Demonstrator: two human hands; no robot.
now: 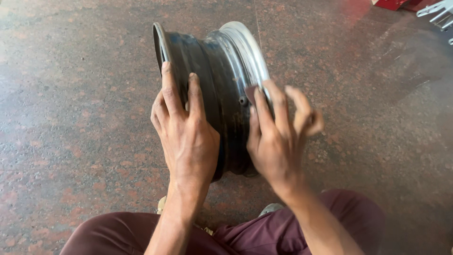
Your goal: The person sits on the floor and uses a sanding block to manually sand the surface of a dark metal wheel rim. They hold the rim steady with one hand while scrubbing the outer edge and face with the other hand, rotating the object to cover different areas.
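A dark metal wheel rim [222, 71] stands upright on its edge on the floor, with a shinier silver lip on its right side. My left hand [186, 127] grips the rim's left flange, fingers laid over the dark barrel. My right hand [276, 134] presses against the right lip; it pinches a small dark reddish piece [250, 93], perhaps abrasive paper, against the metal. The right hand's outer fingers are blurred with motion. A small valve hole [243, 100] shows just left of that hand.
The floor [80, 94] is reddish-brown speckled stone with faint tile joints. My knees in maroon trousers [264, 231] fill the bottom edge. A red object [391, 4] and a white metal frame [441, 14] sit at the top right corner.
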